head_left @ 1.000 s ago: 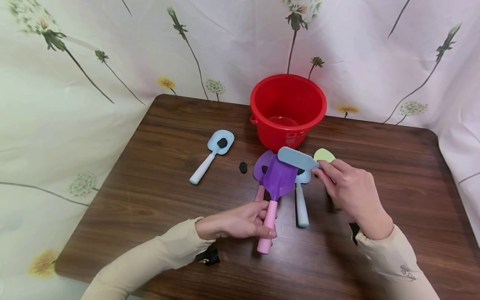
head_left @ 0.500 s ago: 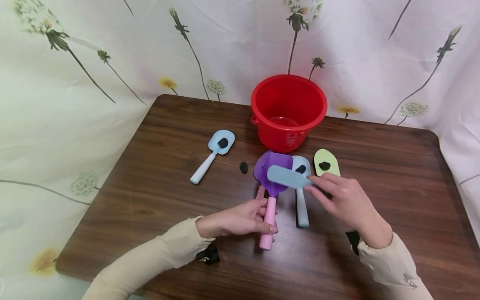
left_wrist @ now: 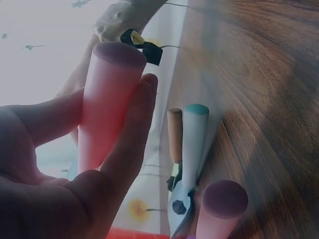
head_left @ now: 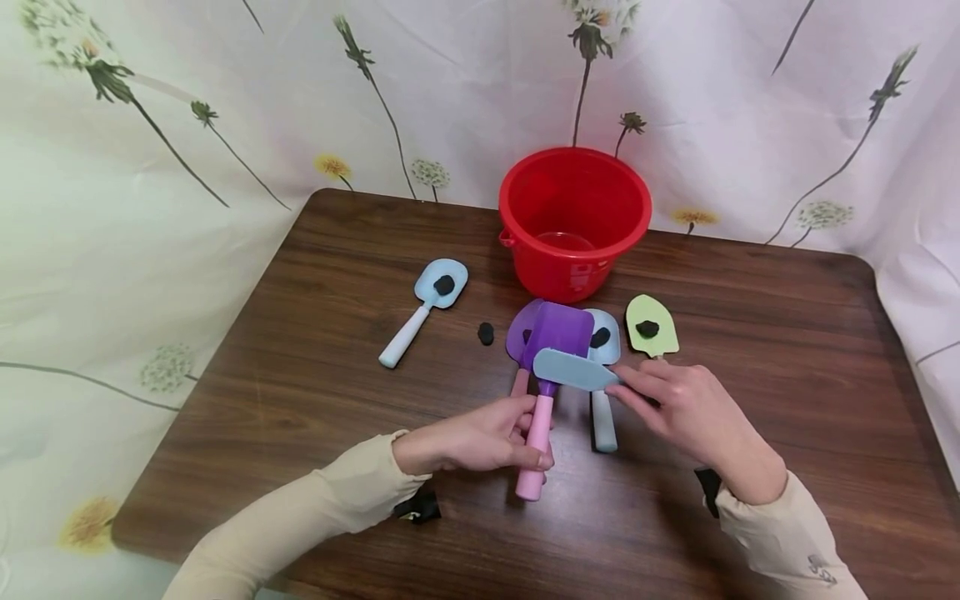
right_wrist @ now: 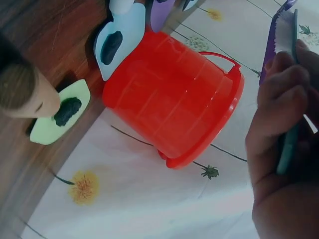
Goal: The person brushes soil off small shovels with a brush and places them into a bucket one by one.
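Observation:
My left hand (head_left: 487, 437) grips the pink handle of a toy shovel, whose purple blade (head_left: 568, 323) is raised over the table. The fingers wrap that pink handle (left_wrist: 107, 109) in the left wrist view. My right hand (head_left: 697, 417) pinches a blue-grey brush (head_left: 572, 369) and holds it across the base of the blade. Pale bristles (right_wrist: 285, 32) show in the right wrist view, facing the purple blade. A second purple shovel (head_left: 519, 335) lies partly hidden beneath the held one. Beside it a light blue shovel (head_left: 603, 427) carries a black lump (head_left: 600, 337).
A red bucket (head_left: 562, 279) stands at the back of the brown table (head_left: 330, 275). Left lies another light blue shovel (head_left: 431, 271) bearing a black lump; one loose black lump (head_left: 487, 334) rests nearby. A green shovel (head_left: 660, 312) with a black lump lies right. Printed curtain (head_left: 465, 83) behind.
The brush has moved from the far edge of the purple blade down toward its handle, slightly left. The right hand has drawn back, uncovering the green shovel's lump. The left hand stays nearly still.

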{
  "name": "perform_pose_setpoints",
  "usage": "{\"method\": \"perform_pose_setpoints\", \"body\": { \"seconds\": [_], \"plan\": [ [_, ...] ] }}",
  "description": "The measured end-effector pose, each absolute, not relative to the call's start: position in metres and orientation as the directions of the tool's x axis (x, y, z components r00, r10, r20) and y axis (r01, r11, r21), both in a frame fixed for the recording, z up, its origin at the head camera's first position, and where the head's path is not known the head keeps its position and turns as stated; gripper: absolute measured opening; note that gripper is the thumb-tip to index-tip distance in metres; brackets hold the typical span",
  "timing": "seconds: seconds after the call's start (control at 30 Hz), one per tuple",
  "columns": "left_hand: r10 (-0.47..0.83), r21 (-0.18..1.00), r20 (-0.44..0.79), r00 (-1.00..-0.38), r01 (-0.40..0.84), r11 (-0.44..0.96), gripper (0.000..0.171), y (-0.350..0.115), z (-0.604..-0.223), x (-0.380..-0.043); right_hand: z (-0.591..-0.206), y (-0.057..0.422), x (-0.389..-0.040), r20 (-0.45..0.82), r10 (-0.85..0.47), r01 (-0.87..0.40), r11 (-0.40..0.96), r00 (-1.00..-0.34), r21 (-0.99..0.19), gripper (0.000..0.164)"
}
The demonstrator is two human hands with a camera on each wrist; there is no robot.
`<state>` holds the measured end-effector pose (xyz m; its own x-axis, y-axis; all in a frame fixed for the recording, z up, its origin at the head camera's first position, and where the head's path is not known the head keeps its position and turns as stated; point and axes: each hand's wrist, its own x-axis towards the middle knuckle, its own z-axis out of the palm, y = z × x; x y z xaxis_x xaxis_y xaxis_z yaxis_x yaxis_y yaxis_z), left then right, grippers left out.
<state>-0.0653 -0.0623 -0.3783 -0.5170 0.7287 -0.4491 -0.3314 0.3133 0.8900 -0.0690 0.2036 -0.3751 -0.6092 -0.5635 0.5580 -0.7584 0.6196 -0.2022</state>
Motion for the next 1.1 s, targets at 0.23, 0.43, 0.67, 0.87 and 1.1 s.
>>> {"method": "perform_pose_setpoints", "body": {
  "seconds": [0.23,0.43,0.67,0.87,1.1],
  "plan": [
    [0.723,0.894,-0.435,-0.536,-0.354,0.275,0.042,-0.061,-0.376,-0.063,-0.373,0.202,-0.07,0.604,-0.533,-0.731,0.671,-0.592,-0.125,0.05],
    [0.728,0.892,-0.439,-0.527,-0.357,0.279,0.04,-0.062,-0.373,-0.059,-0.369,0.204,-0.074,0.628,-0.47,-0.681,0.719,-0.621,-0.135,0.05],
    [0.729,0.862,-0.478,-0.489,-0.423,0.281,0.042,-0.061,-0.375,-0.057,-0.367,0.206,-0.079,0.652,-0.393,-0.621,0.769,-0.649,-0.154,0.048],
    [0.744,0.831,-0.497,-0.447,-0.491,0.261,0.037,-0.057,-0.379,-0.054,-0.368,0.207,-0.081,0.669,-0.367,-0.579,0.807,-0.647,-0.118,0.047],
    [0.76,0.833,-0.483,-0.434,-0.496,0.245,0.039,-0.059,-0.382,-0.058,-0.367,0.207,-0.078,0.726,-0.383,-0.693,0.699,-0.571,-0.177,0.045]
  ]
}}
